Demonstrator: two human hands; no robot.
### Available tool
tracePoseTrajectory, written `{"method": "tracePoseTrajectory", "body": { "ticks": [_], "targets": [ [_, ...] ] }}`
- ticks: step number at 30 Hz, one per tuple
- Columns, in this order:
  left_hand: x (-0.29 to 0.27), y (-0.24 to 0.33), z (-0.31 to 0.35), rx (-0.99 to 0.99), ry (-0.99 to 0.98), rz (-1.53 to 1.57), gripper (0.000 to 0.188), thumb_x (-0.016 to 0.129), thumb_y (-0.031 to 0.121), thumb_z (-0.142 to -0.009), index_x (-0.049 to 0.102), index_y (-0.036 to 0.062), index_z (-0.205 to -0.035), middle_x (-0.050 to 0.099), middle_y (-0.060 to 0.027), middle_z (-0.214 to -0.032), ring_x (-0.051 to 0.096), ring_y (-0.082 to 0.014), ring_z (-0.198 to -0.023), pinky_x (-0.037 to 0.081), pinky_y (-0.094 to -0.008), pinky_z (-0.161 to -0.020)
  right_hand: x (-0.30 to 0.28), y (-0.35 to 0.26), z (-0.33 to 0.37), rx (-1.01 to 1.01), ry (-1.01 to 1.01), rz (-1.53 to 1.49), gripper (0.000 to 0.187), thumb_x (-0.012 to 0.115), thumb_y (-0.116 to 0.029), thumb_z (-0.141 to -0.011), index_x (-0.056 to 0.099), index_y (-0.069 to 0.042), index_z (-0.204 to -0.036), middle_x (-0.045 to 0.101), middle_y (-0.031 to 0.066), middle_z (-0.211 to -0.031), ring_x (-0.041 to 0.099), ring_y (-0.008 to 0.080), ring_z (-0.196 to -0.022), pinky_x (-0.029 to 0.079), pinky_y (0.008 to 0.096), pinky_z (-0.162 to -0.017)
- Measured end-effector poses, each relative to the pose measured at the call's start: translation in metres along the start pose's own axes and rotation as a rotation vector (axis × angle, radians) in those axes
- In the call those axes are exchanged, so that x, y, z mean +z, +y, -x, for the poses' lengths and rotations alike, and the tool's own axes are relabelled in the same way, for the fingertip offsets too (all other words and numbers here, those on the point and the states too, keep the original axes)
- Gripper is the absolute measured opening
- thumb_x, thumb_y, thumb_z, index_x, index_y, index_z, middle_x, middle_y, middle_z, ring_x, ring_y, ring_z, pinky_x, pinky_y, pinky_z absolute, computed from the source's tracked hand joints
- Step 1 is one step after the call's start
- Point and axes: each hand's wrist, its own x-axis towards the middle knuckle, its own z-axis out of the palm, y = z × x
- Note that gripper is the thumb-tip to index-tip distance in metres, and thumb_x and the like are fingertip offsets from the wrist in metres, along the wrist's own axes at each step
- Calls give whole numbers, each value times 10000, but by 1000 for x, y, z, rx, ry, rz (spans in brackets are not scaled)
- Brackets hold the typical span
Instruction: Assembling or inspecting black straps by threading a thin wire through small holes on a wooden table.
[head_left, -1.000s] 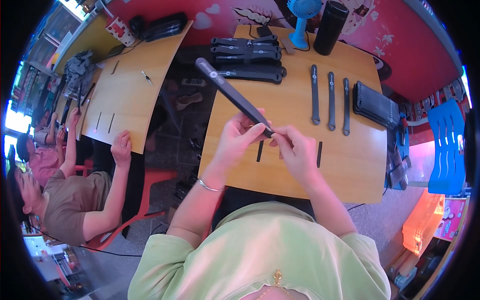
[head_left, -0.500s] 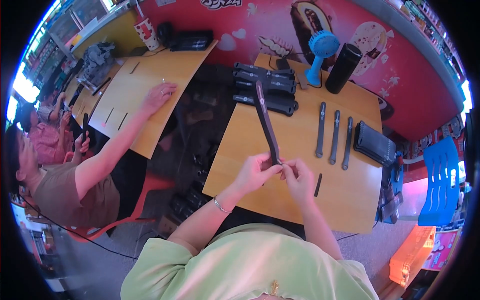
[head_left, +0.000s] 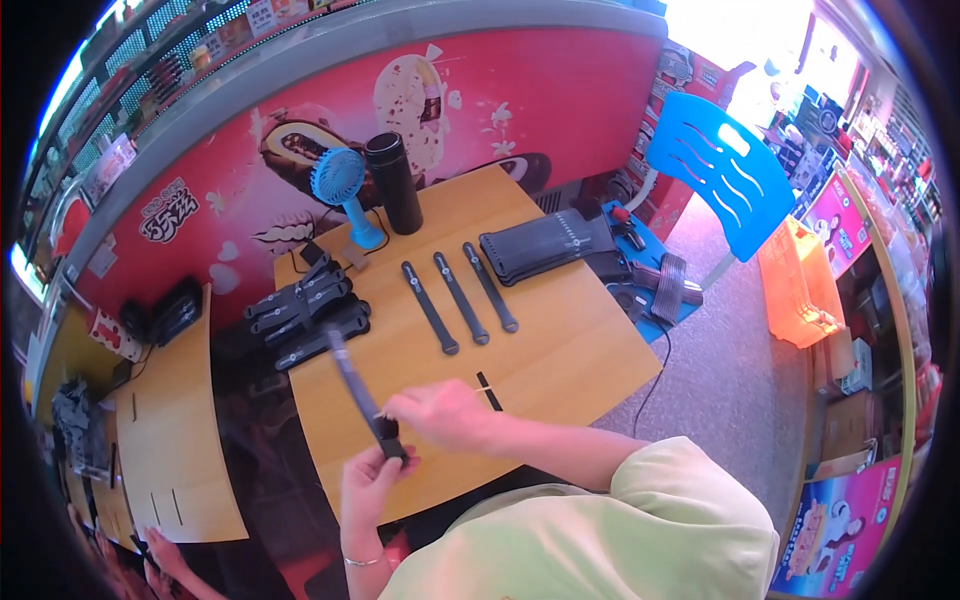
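My left hand is closed on the lower end of a long black strap, which stands tilted up and away over the table's near left part. Beside the strap, my right hand has its fingers pinched together. From its back edge juts a thin pale stick, seemingly held in it; blur hides whether its fingertips touch the strap. Three similar straps lie side by side on the wooden table. Just past my right hand lies a short black strip.
A pile of black straps covers the table's left edge. At the back stand a blue fan and a black bottle. A black stack lies at right, near a blue chair. Another person's hand shows lower left.
The view has swung to the right. My right hand has moved from the strap's lower end to farther up beside it, and a pale stick now shows. The left hand still grips the strap.
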Motion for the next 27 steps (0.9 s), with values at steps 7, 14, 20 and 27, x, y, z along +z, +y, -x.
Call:
{"method": "tracePoseTrajectory", "body": {
  "ticks": [7,14,20,27],
  "targets": [
    [1,-22,21,-100,-65,271,342,460,-91,-841,485,-66,-1181,612,-162,-1027,639,-261,-920,527,-393,-869,-19,-10,-7,-199,-263,-59,146,575,-148,-776,522,-118,-909,566,52,-723,617,256,-635,479,354,-498],
    [16,-19,3,-58,286,484,336,401,-50,-804,460,34,-1124,585,-89,-851,599,-190,-719,531,-318,-673,-12,-25,11,-125,-339,-98,172,600,-213,-806,525,-126,-934,567,57,-729,605,260,-614,468,365,-498],
    [5,-31,-4,46,126,550,171,376,75,-877,478,43,-1011,480,-35,-670,414,-116,-535,317,-233,-465,-23,-22,16,185,-404,-304,438,702,-312,-765,559,-202,-1164,554,40,-739,592,234,-630,463,342,-512],
    [22,-20,8,-109,14,386,142,363,94,-921,468,45,-1003,437,-29,-637,388,-100,-500,291,-218,-453,10,-19,26,53,-45,-523,204,667,-167,-809,662,-91,-997,584,42,-831,602,206,-664,486,281,-607]
  ]
}}
